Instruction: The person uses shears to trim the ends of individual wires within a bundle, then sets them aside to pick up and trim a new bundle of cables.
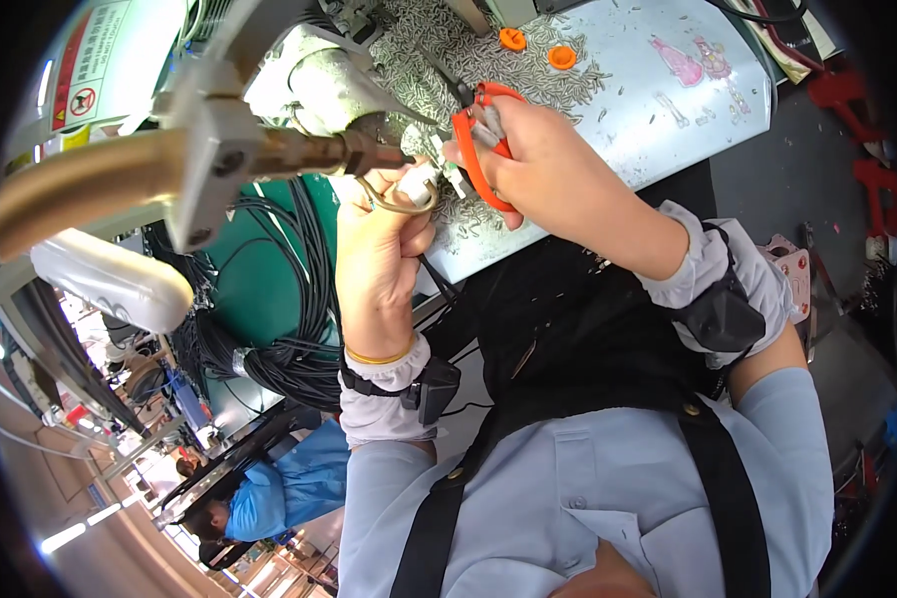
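Brass-coloured tubing [100, 184], nearest, extends toward the left hand [377, 244], which is curled; whether it grips anything cannot be told. The right hand [530, 148] is closed around orange-handled scissors [475, 177], over a pale tabletop [618, 149] strewn with small metal pieces [538, 90]. Farther off, at lower left: a person in blue [269, 496].

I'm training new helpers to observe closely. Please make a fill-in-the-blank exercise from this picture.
The ____ hand holds the orange-handled tool.
____ small orange pieces lie on the tabletop.
A yellow band crosses the ____ wrist.
The bundled cables are ____ in colour.
Missing words: right; two; left; black.
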The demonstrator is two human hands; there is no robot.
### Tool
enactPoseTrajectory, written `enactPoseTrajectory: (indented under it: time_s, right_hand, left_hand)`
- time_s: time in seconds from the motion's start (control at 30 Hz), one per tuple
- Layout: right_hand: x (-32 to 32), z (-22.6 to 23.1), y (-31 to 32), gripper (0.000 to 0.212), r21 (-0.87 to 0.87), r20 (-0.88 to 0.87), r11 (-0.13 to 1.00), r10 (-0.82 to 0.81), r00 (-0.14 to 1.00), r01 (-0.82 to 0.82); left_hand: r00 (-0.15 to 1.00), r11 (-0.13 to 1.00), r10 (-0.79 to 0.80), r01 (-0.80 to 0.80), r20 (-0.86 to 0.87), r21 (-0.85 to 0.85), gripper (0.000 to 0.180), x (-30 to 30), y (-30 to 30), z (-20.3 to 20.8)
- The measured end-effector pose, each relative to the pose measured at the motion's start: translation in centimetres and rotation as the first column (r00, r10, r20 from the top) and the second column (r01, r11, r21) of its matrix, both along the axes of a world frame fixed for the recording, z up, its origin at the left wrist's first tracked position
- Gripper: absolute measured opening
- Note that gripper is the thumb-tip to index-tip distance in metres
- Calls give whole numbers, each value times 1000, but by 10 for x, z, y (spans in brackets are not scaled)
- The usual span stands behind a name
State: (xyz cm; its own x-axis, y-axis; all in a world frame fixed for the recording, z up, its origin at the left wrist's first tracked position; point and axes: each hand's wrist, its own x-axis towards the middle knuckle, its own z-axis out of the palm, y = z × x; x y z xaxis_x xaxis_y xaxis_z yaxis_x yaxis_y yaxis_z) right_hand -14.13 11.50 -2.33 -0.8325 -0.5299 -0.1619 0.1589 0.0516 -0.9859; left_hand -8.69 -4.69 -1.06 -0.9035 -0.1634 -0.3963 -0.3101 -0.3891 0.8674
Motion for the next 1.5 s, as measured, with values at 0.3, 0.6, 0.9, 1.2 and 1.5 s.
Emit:
enactPoseTrajectory:
  time_s: [0.3,0.6,0.9,1.2,1.5]
  right_hand:
    - [-3,-7,-2,13,-46,-67,998,31,997,-34]
    - [1,-6,-3,12,-11,-42,1000,-1,999,1]
    - [21,-9,16,13,-157,-47,985,-75,996,67]
    - [42,15,23,12,96,-464,987,159,871,-130]
    - [43,6,35,25,-250,299,961,195,934,-120]
  left_hand:
    - [1000,1000,-25,25,8,14,12,2,-1,3]
    - [1000,999,-26,26,-13,-28,17,4,2,3]
    - [983,932,45,-105,-176,-348,28,34,24,6]
    - [984,973,115,-139,137,183,37,53,66,22]
    - [984,978,-163,171,-75,116,19,70,36,2]
